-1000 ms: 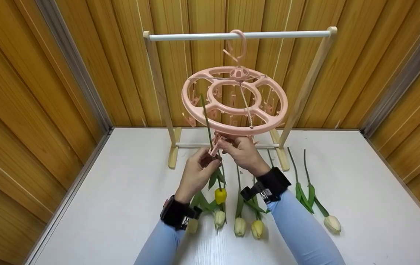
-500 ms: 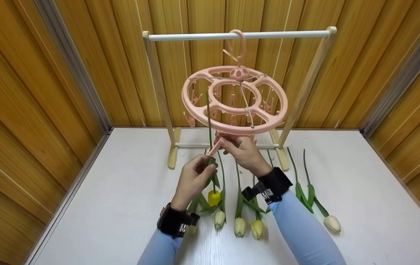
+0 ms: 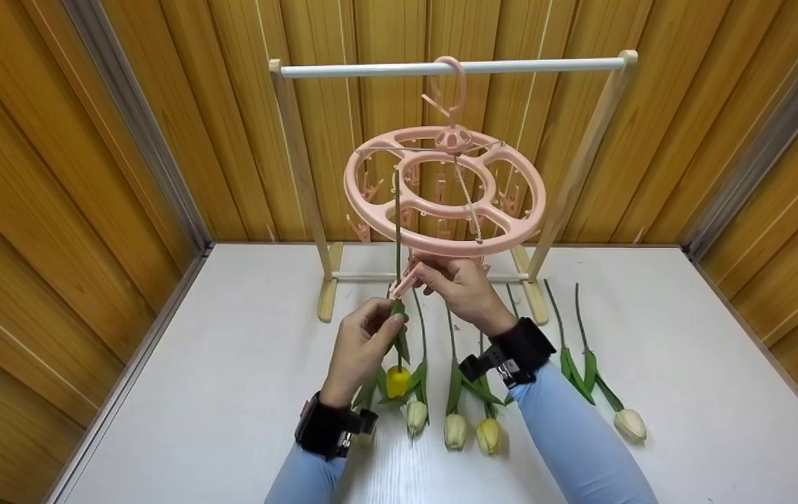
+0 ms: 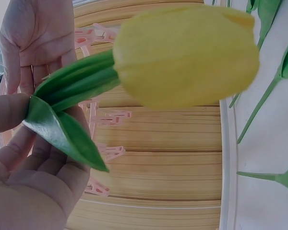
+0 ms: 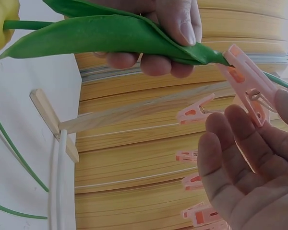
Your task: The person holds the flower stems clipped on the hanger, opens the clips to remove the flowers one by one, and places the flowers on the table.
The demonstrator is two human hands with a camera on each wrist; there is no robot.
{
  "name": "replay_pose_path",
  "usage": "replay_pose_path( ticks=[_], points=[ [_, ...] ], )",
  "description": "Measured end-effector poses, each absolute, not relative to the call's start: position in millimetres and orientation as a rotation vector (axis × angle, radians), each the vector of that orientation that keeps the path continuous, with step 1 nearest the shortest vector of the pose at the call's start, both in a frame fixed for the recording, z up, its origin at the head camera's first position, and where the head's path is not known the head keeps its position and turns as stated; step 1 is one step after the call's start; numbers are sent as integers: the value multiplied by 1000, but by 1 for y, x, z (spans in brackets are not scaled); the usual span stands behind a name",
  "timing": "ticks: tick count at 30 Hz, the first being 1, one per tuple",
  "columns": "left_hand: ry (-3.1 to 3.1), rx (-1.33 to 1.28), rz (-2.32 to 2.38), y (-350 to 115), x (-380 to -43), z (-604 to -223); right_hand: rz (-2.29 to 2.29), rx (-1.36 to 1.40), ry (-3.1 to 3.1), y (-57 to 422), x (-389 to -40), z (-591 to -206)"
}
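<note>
A yellow tulip [image 3: 399, 382] hangs flower down, its stem rising in front of the hanger's ring. My left hand [image 3: 360, 353] pinches it at the leaves, thumb against fingers. In the left wrist view the yellow bloom [image 4: 187, 57] fills the upper middle. My right hand [image 3: 467, 295] pinches a pink clothes peg [image 5: 249, 81] by its handle end, below the front of the round pink clip hanger [image 3: 434, 245]. In the right wrist view the peg's tip lies across the stem just above the leaves [image 5: 110, 38]; whether it clamps the stem I cannot tell.
The hanger hooks over a white rail [image 3: 546, 66] on a wooden-legged stand [image 3: 584, 161]. Other pink pegs [image 3: 359, 229] dangle around it. Several pale tulips [image 3: 455, 430] lie on the white table [image 3: 231, 392], with another white tulip [image 3: 630, 425] to the right. Wood-panelled walls surround it.
My left hand has moved slightly left and down with the yellow tulip, whose stem now stands more upright. My right hand stays nearly still, while the peg has tilted a little.
</note>
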State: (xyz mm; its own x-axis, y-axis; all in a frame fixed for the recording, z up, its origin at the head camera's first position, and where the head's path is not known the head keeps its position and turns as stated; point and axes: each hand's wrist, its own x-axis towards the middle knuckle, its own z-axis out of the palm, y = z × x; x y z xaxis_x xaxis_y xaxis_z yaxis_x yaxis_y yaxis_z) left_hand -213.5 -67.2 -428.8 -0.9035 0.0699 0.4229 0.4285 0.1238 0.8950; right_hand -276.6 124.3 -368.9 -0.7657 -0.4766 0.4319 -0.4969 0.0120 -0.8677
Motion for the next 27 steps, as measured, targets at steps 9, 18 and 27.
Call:
replay_pose_path(
  ticks=[9, 18, 27],
  points=[
    [-2142, -493, -1799, -68, -213, -429, 1909, 1070, -2245, 126, -277, -368],
    [-2161, -504, -1759, -68, -213, -428, 1901, 1054, -2273, 127, -276, -365],
    [-2136, -520, -1791, -67, -213, -429, 1893, 1052, -2281, 129, -277, -363]
  ],
)
